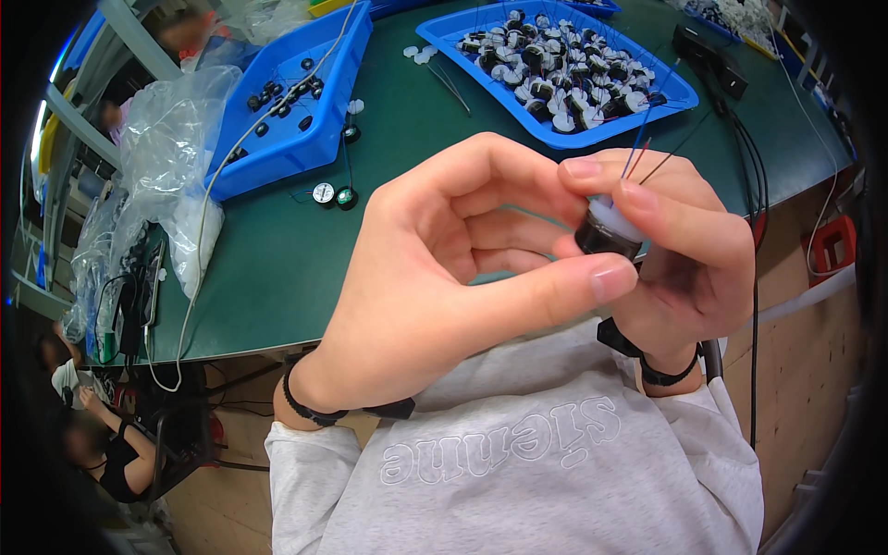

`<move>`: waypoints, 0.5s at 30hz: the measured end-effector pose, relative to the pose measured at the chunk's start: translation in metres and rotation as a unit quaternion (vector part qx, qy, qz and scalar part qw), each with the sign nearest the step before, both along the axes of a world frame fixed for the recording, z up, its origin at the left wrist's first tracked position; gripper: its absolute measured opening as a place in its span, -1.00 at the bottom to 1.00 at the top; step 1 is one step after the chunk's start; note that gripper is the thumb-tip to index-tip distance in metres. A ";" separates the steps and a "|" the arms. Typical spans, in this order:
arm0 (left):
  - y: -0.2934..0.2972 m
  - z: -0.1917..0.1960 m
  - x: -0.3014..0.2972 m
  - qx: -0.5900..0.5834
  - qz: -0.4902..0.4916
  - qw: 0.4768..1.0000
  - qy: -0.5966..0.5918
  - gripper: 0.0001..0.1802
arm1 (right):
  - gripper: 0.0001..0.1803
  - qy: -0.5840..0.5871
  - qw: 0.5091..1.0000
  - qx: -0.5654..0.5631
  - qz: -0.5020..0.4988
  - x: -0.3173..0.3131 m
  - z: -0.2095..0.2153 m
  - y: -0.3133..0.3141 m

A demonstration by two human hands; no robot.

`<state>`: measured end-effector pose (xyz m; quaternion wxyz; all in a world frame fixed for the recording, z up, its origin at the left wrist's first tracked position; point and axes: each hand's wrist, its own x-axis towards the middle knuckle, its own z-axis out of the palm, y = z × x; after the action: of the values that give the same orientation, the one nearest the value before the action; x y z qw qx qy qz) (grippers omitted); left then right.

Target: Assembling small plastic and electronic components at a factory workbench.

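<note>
Held above the green table (287,268), the small black cylinder (601,240) sits between both hands: the left hand (435,245) pinches its side, the right hand (689,222) grips its upper end. Its short axis tilts, white pad (616,220) facing up and rightward; thin wires (635,159) rise from that end.
</note>
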<state>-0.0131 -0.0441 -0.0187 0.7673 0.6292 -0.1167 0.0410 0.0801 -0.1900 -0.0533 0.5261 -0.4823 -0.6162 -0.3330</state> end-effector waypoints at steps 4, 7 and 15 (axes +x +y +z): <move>-0.002 0.002 -0.002 0.004 0.018 1.000 0.024 -0.61 | -0.62 -0.001 1.000 -0.011 -0.004 -0.001 0.001 -0.003; -0.004 0.005 -0.001 0.013 0.026 0.999 0.040 -0.63 | -0.63 -0.001 1.000 -0.004 -0.010 -0.001 -0.002 -0.001; -0.003 0.004 0.002 0.015 0.027 0.998 0.049 -0.69 | -0.64 0.003 1.000 0.002 -0.017 0.005 -0.005 0.003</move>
<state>-0.0108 -0.0472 -0.0149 0.7613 0.6448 -0.0625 0.0291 0.0848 -0.1869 -0.0583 0.5229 -0.4927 -0.6056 -0.3422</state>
